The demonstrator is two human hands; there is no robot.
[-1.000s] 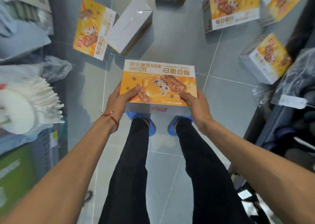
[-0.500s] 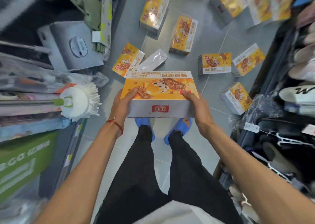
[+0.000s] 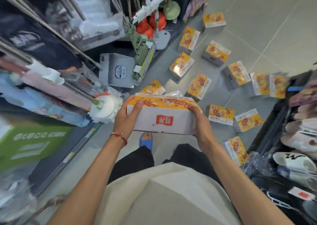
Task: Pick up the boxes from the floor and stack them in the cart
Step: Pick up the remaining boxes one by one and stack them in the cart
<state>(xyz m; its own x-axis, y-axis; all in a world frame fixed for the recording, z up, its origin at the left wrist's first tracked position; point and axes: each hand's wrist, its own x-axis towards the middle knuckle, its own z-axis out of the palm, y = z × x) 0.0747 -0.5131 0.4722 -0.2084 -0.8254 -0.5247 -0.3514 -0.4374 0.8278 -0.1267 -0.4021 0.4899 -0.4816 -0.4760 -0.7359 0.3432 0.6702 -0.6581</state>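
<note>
Raised box (image 3: 164,120), gripped by left hand (image 3: 126,120) and right hand (image 3: 199,122); fingers (image 3: 130,99) partly hidden beneath.

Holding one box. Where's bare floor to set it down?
Bare tiles lie ahead-right beyond the scattered boxes, and in a strip between the left shelf base and the blue slipper. Crowded: ahead of the held box, boxes lie close together up to the shoe rack.

The person has straightened up out of the crouch, and the box (image 3: 151,117) they carry has come up with them, well clear of the floor (image 3: 257,36). It has tipped back, so its grey side with the red logo (image 3: 164,119) now faces up. Many more scattered boxes (image 3: 221,113) show beyond it, and only one blue slipper (image 3: 145,140) shows beneath.
</note>
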